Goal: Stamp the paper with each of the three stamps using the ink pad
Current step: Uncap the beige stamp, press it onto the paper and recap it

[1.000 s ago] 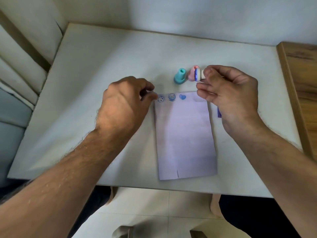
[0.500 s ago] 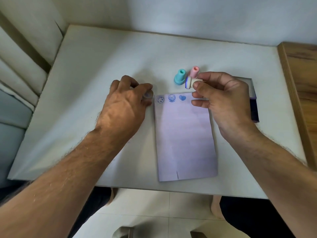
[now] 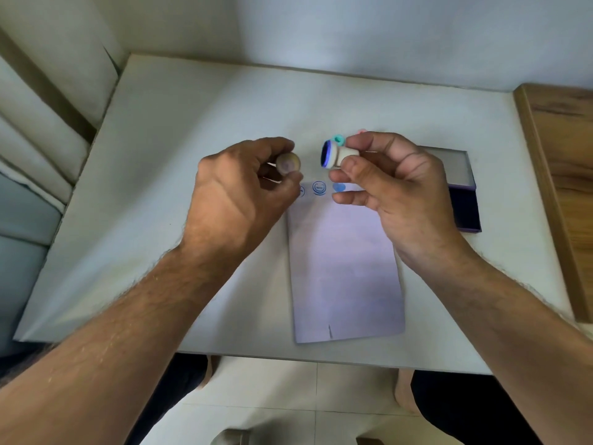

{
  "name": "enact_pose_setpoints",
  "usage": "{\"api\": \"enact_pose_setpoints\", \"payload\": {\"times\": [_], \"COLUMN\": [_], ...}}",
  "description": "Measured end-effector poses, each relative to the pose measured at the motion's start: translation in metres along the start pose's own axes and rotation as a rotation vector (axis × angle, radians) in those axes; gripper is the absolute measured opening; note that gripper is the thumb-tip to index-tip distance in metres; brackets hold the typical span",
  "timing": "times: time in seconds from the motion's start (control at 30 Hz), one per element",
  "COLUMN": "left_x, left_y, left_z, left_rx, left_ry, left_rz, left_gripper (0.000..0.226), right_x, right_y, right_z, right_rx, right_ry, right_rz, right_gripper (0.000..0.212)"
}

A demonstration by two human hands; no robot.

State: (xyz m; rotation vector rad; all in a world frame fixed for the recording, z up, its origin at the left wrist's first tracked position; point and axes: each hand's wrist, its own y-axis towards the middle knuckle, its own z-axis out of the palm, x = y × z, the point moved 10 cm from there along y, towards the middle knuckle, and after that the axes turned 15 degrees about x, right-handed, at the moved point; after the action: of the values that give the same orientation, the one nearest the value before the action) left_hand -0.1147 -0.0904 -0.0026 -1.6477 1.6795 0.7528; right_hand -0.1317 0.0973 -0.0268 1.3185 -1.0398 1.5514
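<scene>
A pale lilac paper (image 3: 346, 268) lies on the white table (image 3: 167, 194), with three blue stamp marks (image 3: 319, 188) along its top edge, the left one partly hidden. My right hand (image 3: 385, 194) holds a cream stamp (image 3: 337, 155) sideways above the paper, its blue inked face turned left. My left hand (image 3: 244, 194) holds a small round cream cap (image 3: 288, 162) facing the stamp, a short gap apart. The teal stamp (image 3: 339, 140) and pink stamp (image 3: 362, 131) peek out behind my right fingers. The open ink pad (image 3: 465, 207) lies to the right.
A wooden surface (image 3: 564, 175) borders the table on the right. Light cushions (image 3: 41, 130) stand at the left. The wall (image 3: 353, 33) runs behind the table's far edge. Tiled floor shows below the near edge.
My right hand lifted the cream stamp from beside the other stamps and turned it sideways. My left hand rose from the paper's corner with the cap, and both now meet above the paper.
</scene>
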Motion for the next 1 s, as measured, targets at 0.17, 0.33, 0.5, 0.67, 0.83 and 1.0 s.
{"api": "enact_pose_setpoints", "payload": {"times": [0.17,0.33,0.5,0.67,0.83,1.0], "left_x": [-0.001,0.000,0.007,0.011,0.015,0.014], "left_y": [-0.001,0.001,0.003,0.006,0.007,0.006], "left_z": [0.010,0.017,0.021,0.025,0.031,0.036], "left_rx": [0.097,0.178,0.190,0.203,0.239,0.294], "left_ry": [-0.091,-0.177,-0.347,-0.539,-0.704,-0.802], "left_rz": [0.027,0.055,0.024,0.007,-0.019,-0.057], "left_gripper": [0.033,0.035,0.038,0.031,0.022,0.020], "right_x": [-0.006,-0.010,-0.011,-0.011,-0.005,0.009], "right_y": [0.000,0.000,0.000,-0.001,0.000,-0.001], "right_z": [0.005,0.004,0.006,0.008,0.009,0.010], "right_rx": [0.051,0.073,0.076,0.082,0.091,0.085], "right_ry": [-0.061,-0.090,-0.075,-0.071,-0.099,-0.230], "right_rz": [0.038,0.068,0.089,0.086,0.045,-0.055], "right_gripper": [0.018,0.018,0.019,0.020,0.022,0.027]}}
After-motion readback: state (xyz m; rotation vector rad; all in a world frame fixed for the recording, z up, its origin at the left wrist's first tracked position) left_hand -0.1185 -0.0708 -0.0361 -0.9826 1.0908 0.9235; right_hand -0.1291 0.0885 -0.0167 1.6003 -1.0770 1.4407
